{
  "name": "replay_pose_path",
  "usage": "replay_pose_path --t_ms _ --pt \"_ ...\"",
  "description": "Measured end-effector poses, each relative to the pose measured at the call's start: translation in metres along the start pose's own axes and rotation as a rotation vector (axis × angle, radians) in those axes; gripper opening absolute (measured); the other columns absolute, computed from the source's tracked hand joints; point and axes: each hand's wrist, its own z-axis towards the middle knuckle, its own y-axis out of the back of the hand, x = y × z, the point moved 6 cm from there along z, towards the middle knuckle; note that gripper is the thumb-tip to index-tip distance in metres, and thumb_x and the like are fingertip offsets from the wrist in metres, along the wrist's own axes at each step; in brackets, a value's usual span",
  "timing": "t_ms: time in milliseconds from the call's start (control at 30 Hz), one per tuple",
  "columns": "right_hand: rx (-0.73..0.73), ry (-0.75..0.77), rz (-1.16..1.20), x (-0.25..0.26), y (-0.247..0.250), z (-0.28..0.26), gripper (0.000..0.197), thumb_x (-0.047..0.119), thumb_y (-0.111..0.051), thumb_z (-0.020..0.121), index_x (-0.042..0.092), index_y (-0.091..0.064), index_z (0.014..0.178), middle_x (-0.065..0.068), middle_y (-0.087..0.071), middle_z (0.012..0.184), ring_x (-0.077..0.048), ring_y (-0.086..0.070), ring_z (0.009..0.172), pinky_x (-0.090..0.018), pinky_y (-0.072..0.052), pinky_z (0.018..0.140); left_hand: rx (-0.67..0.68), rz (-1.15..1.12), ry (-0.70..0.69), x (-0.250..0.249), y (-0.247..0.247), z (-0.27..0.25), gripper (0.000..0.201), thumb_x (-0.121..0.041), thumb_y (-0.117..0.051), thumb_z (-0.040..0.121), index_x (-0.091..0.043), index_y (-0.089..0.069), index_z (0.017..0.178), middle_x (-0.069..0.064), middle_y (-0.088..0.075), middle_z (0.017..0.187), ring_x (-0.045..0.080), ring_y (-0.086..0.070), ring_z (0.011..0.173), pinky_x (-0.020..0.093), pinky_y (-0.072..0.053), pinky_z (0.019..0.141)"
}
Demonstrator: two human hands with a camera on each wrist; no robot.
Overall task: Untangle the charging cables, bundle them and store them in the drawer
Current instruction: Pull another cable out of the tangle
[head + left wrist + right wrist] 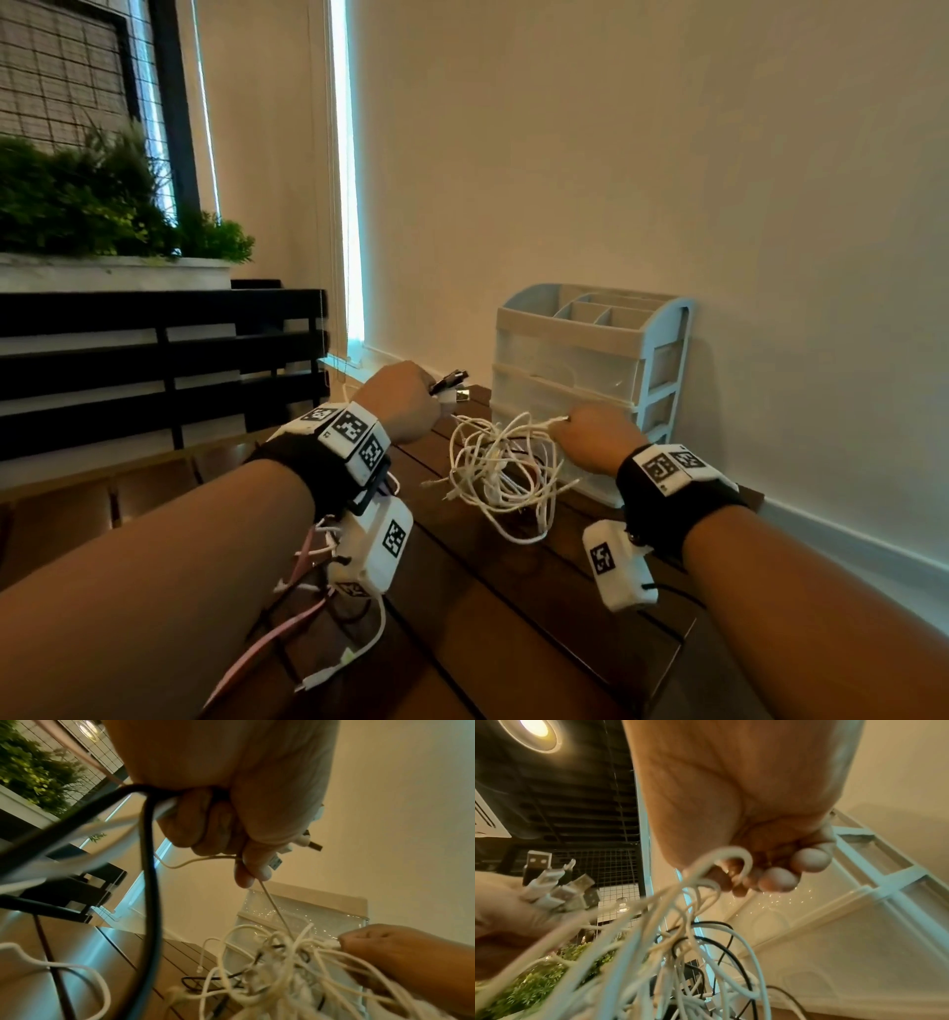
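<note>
Both my hands are in the tangle of thin white and black charging cables (500, 465), lifted over the dark slatted wooden table (518, 616).

My left hand (398, 403) is fisted tight around a cluster of plug ends, white and black USB plugs (559, 890) with flat metal tips fanning up and away from me toward the wall. My right hand (595, 437) curls round a loop of smooth white cord (731, 858), fingertips (777, 879) tucked in. The cables sag between my fists in slack round loops, the run going left to right, the lowest loops reaching the table. The pale blue and translucent plastic drawer unit (590, 375) stands just behind, against the cream wall, its drawers closed. Open tabletop lies toward me.
</note>
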Motion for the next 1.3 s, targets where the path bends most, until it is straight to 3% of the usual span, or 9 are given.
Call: replay_pose_path --t_ms 133,267,367,467,600,800,1000,1100,1300 --pt "-0.002 -0.024 -0.131 -0.009 0.007 -0.001 0.028 0.017 -0.039 0.098 0.007 -0.065 0.097 -0.012 -0.065 0.101 -0.029 -0.062 0.094 -0.033 -0.047 0.079 -0.03 0.023 0.034 0.011 0.003 0.001 0.022 -0.03 -0.063 0.09 -0.016 -0.059 0.073 -0.001 -0.054 0.064 0.015 -0.051 0.061 0.027 -0.037 0.054" --pt "-0.269 0.095 0.195 0.019 0.029 -0.003 0.009 0.008 -0.051 0.086 0.015 -0.055 0.088 0.0 -0.055 0.093 -0.018 -0.054 0.087 -0.027 -0.043 0.071 -0.031 -0.026 -0.027 -0.006 -0.009 0.0 0.014 -0.027 -0.064 0.089 -0.018 -0.062 0.079 -0.004 -0.055 0.065 0.011 -0.052 0.06 0.023 -0.036 0.05" --pt "-0.073 0.3 0.265 0.058 0.013 -0.003 0.02 0.013 -0.051 0.09 0.018 -0.063 0.104 0.0 -0.064 0.102 -0.018 -0.058 0.096 -0.03 -0.048 0.08 -0.012 -0.013 -0.099 -0.022 -0.018 0.0 0.007 -0.021 -0.067 0.086 -0.017 -0.067 0.08 -0.004 -0.055 0.063 0.016 -0.055 0.064 0.021 -0.034 0.048" --pt "0.242 0.247 0.047 0.056 -0.024 -0.001 0.031 0.025 -0.058 0.09 0.023 -0.061 0.121 -0.002 -0.063 0.117 -0.02 -0.056 0.107 -0.037 -0.046 0.093 -0.014 -0.049 -0.07 -0.022 -0.015 0.001 0.013 -0.027 -0.067 0.088 -0.016 -0.067 0.081 -0.002 -0.057 0.066 0.017 -0.055 0.066 0.023 -0.037 0.051" --pt "0.264 0.17 0.187 0.033 -0.034 0.004 0.025 0.039 -0.065 0.087 0.021 -0.068 0.105 0.002 -0.066 0.096 -0.014 -0.059 0.088 -0.025 -0.043 0.074 -0.016 -0.062 0.01 -0.005 -0.006 0.004 0.025 -0.033 -0.066 0.088 -0.008 -0.071 0.093 0.008 -0.07 0.087 0.022 -0.062 0.08 0.027 -0.046 0.067" --pt "0.122 0.034 0.219 -0.004 -0.019 0.009 0.033 0.044 -0.05 0.096 0.02 -0.059 0.077 0.004 -0.057 0.072 -0.013 -0.054 0.07 -0.024 -0.035 0.058 0.008 0.017 0.102 0.019 -0.008 0.005 0.026 -0.034 -0.064 0.089 -0.009 -0.067 0.082 0.002 -0.06 0.071 0.02 -0.057 0.07 0.027 -0.041 0.062" --pt "-0.037 -0.181 -0.027 -0.017 -0.005 0.007 0.031 0.041 -0.048 0.092 0.014 -0.061 0.089 -0.007 -0.061 0.093 -0.025 -0.059 0.087 -0.03 -0.046 0.073 0.0 -0.028 0.078 0.009 -0.01 0.005 0.026 -0.034 -0.064 0.089 -0.009 -0.069 0.083 0.008 -0.066 0.079 0.021 -0.058 0.07 0.027 -0.042 0.064" --pt "-0.105 -0.064 0.118 -0.002 0.002 0.008 0.012 0.027 -0.056 0.09 0.016 -0.058 0.088 0.001 -0.057 0.08 -0.021 -0.06 0.081 -0.023 -0.044 0.061 -0.019 -0.102 0.027 -0.007 -0.01 0.001 0.02 -0.031 -0.065 0.089 -0.011 -0.069 0.087 0.003 -0.062 0.073 0.018 -0.056 0.068 0.026 -0.041 0.061" --pt "0.003 0.124 0.155 0.022 -0.01 0.008 0.009 0.023 -0.063 0.087 0.016 -0.068 0.086 -0.001 -0.067 0.085 -0.019 -0.063 0.084 -0.033 -0.051 0.077 -0.057 -0.159 -0.04 -0.035 0.001 0.002 0.016 -0.028 -0.065 0.09 -0.012 -0.068 0.088 0.001 -0.058 0.069 0.017 -0.055 0.065 0.025 -0.041 0.057"
